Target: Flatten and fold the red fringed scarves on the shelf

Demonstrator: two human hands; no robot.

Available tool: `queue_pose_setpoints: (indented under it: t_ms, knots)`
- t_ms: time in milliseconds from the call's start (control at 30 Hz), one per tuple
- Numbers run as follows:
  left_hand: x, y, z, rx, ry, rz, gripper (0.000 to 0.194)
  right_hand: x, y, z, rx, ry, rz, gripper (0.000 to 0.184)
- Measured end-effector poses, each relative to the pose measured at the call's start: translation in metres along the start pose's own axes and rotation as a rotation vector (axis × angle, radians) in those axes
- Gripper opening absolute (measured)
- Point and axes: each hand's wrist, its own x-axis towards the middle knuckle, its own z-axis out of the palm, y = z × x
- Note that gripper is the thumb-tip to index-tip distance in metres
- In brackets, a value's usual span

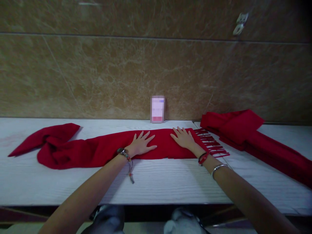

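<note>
A long red scarf (pixel 163 143) lies across the white wood-grain tabletop (pixel 156 182), with its fringed end (pixel 213 144) at the right. Its middle and right parts are flat; the left end is bunched and twisted. My left hand (pixel 141 144) rests palm down on the scarf's middle, fingers spread. Closer to the fringe, my right hand (pixel 184 139) also lies flat on the cloth with its fingers apart. Neither hand grips anything. To the right, apart from my hands, another length of red cloth (pixel 234 130) lies folded over itself and runs out past the right edge.
A phone (pixel 157 110) with a blurred screen leans upright against the brown marble wall (pixel 109 78) behind the scarf. A white socket (pixel 241 21) is on the wall at upper right. The table's front edge (pixel 151 204) runs just before my legs.
</note>
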Motion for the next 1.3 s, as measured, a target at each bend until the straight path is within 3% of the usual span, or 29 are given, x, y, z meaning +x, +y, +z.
queue_pose_setpoints:
  t_ms: [267, 367, 467, 633, 833, 1067, 1167, 1300]
  knots:
    - [-0.026, -0.003, -0.009, -0.035, -0.178, -0.199, 0.096, -0.012, -0.002, -0.003, -0.022, -0.017, 0.018, 0.061]
    - [-0.031, 0.004, -0.011, -0.034, -0.13, -0.091, 0.097, -0.012, -0.006, -0.012, -0.018, -0.028, 0.023, 0.062]
    - [-0.032, 0.013, -0.008, -0.059, -0.06, 0.043, 0.093, -0.015, -0.018, -0.025, -0.002, -0.019, -0.129, 0.064]
    - [-0.029, 0.018, -0.003, -0.094, -0.165, -0.022, 0.099, -0.03, -0.041, -0.032, 0.058, -0.144, -0.463, 0.076]
    - [-0.027, 0.018, -0.01, -0.098, -0.249, -0.061, 0.105, -0.041, -0.042, -0.021, 0.045, -0.179, -0.511, 0.079]
    - [-0.029, 0.026, -0.017, -0.088, -0.301, -0.092, 0.108, -0.048, -0.035, -0.033, 0.067, -0.285, -0.542, 0.092]
    - [-0.029, 0.021, -0.017, -0.096, -0.266, -0.077, 0.102, -0.044, -0.036, -0.038, 0.081, -0.287, -0.526, 0.092]
    - [-0.027, 0.0, -0.017, -0.038, 0.004, -0.184, 0.076, -0.021, -0.056, -0.038, 0.121, -0.169, -0.491, 0.075]
